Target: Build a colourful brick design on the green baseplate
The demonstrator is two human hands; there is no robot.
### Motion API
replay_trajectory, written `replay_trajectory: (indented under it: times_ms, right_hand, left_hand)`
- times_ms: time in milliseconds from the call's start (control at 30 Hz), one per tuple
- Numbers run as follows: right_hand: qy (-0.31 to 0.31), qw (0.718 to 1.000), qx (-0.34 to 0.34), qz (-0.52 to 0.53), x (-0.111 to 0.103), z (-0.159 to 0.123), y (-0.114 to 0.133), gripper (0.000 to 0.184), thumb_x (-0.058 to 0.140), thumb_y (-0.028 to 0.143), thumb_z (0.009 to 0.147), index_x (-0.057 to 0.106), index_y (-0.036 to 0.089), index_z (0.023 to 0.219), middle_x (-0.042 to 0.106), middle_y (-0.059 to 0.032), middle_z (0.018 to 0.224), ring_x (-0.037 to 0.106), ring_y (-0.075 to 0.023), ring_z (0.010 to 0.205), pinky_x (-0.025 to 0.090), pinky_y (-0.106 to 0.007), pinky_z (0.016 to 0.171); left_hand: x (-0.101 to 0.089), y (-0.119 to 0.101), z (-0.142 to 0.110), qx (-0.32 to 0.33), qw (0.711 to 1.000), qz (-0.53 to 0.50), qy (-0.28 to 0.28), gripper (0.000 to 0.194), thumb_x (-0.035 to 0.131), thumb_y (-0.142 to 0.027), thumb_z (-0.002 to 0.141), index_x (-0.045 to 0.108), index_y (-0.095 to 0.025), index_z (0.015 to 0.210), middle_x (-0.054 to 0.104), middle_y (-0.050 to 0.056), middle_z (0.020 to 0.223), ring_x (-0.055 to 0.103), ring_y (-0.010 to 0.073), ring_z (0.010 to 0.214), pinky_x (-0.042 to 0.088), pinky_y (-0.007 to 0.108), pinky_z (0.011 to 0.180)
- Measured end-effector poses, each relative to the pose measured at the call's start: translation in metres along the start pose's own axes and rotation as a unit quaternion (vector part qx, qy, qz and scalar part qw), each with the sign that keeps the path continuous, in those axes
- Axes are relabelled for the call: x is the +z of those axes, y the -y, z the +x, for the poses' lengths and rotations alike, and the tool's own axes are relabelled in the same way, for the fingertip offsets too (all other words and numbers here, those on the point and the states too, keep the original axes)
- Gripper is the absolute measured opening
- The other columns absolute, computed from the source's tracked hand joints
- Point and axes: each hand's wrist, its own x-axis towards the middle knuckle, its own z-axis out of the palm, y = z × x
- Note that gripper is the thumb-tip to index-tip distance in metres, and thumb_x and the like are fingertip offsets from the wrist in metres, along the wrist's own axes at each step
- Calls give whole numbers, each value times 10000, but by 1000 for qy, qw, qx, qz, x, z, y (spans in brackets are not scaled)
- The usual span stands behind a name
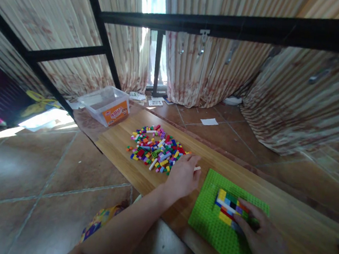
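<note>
Our left hand: fingers narrow, holding small white brick just beside loose brick pile. Our right hand: fingers around end of multicolored brick build on green baseplate. Beneath, we see wooden table; at far end, clear bin with orange label; beyond, patterned curtains.

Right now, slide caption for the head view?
Left hand holding a white brick beside loose bricks; right hand at a brick build, green board beneath.
</note>
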Motion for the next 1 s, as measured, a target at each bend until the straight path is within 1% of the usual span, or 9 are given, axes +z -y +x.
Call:
replay_trajectory:
  times_ms: [67, 200, 333, 433, 500, 600, 733, 900, 1000]
  right_hand:
    - [-3, 1000, 1, -4, -1, 0, -2, 514, 577, 580, 768, 671, 247, 1148, 685, -92, 1185, 660, -316, 1014, 519, -462, 874]
    - [2, 1000, 11, -10, 0, 2, -9, 545, 584, 625, 751, 677, 257, 1142, 690, -97, 1187, 677, -323, 967, 549, -449, 803]
    - [11, 999, 36, -1, 5, 6, -24, 615, 584, 683, 726, 674, 248, 1152, 683, -103, 1190, 678, -325, 979, 555, -452, 817]
    - [10, 999, 34, -7, 8, 9, -33, 603, 582, 686, 724, 685, 255, 1134, 691, -95, 1170, 680, -322, 982, 558, -448, 822]
    - [3, 999, 31, -12, 9, 10, -36, 595, 581, 679, 722, 690, 251, 1122, 702, -94, 1143, 684, -323, 969, 562, -448, 812]
    - [-6, 1000, 22, -18, 9, 11, -38, 586, 567, 676, 727, 695, 242, 1099, 711, -99, 1113, 689, -327, 951, 567, -454, 800]
    - [-7, 999, 8, -33, 11, 12, -42, 573, 556, 677, 738, 691, 243, 1087, 716, -102, 1116, 685, -341, 974, 556, -481, 836]
    - [-21, 1000, -2, -22, 12, 14, -42, 553, 570, 678, 716, 706, 252, 1041, 728, -95, 1085, 700, -337, 926, 564, -480, 823]
    - [-24, 999, 9, -25, 11, 13, -35, 549, 560, 672, 733, 707, 241, 1040, 735, -96, 1042, 708, -316, 873, 567, -470, 810]
  left_hand:
    - [-18, 12, 7, -64, 995, 69, -11, 291, 535, -189, 859, 617, -148, 1135, 651, 116, 1139, 596, 239, 1096, 481, 371, 989]
    - [-51, 34, 12, -183, 966, 183, -1, 183, 563, -198, 839, 658, -150, 988, 683, 128, 1041, 625, 260, 1053, 490, 368, 935]
    - [-64, 44, 10, -227, 949, 213, 57, 209, 582, -227, 842, 670, -142, 1011, 699, 142, 1041, 645, 284, 1053, 509, 373, 900]
    - [-64, 44, 8, -231, 944, 210, 106, 204, 563, -176, 845, 680, -133, 1008, 706, 150, 1057, 663, 286, 1034, 523, 379, 877]
    - [-62, 43, 8, -222, 947, 201, 117, 202, 546, -150, 847, 684, -131, 993, 711, 149, 1050, 664, 284, 1041, 524, 380, 880]
    - [-53, 41, 5, -179, 960, 176, 123, 196, 524, -153, 856, 690, -152, 960, 718, 130, 1043, 664, 264, 1043, 522, 364, 893]
    - [-40, 38, 0, -126, 974, 138, 131, 192, 539, -232, 868, 696, -169, 958, 728, 106, 1016, 678, 246, 988, 527, 346, 879]
    - [-42, 44, 6, -111, 984, 119, 71, 214, 497, -260, 894, 703, -205, 905, 732, 58, 915, 682, 215, 904, 528, 313, 820]
    - [-48, 54, 21, -115, 984, 135, 16, 242, 495, -253, 898, 689, -191, 1029, 721, 71, 1012, 656, 216, 974, 509, 321, 881]
